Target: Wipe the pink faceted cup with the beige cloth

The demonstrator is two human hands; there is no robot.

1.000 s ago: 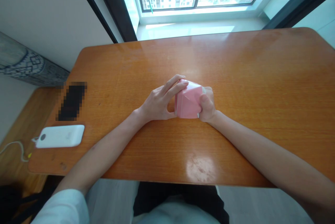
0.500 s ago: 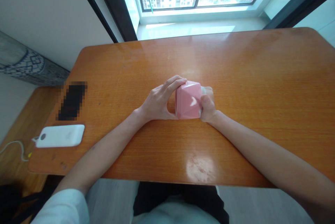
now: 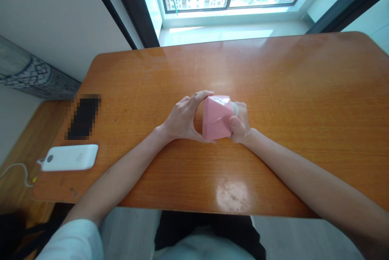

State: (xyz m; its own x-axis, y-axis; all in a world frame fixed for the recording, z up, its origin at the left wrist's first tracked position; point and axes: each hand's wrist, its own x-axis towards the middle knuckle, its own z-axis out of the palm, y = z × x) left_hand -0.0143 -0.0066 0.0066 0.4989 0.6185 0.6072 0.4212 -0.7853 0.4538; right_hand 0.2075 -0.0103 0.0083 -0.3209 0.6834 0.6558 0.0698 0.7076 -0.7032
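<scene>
A glossy pink faceted object [image 3: 216, 118] is held sideways above the middle of the table. Its kind I cannot make out. My left hand [image 3: 186, 119] spans its left end, fingertips on the top edge and thumb along the lower edge, with a gap at the palm. At the other end, my right hand [image 3: 241, 124] is closed around a whitish, partly see-through part [image 3: 235, 109], with the thumb against the pink side. The right fingers hide most of that end.
The brown wooden table [image 3: 288, 130] reaches to the window sill [image 3: 219, 37]. At its left side lie a white device [image 3: 71, 157] with a cable and a dark pixelated rectangle [image 3: 83, 118]. A patterned grey fabric item [image 3: 39, 71] stands beyond the left edge.
The pink object has turned a little between my hands and shows its facets at another angle. My left thumb reaches farther right along its lower edge, and the left fingers have shifted slightly.
</scene>
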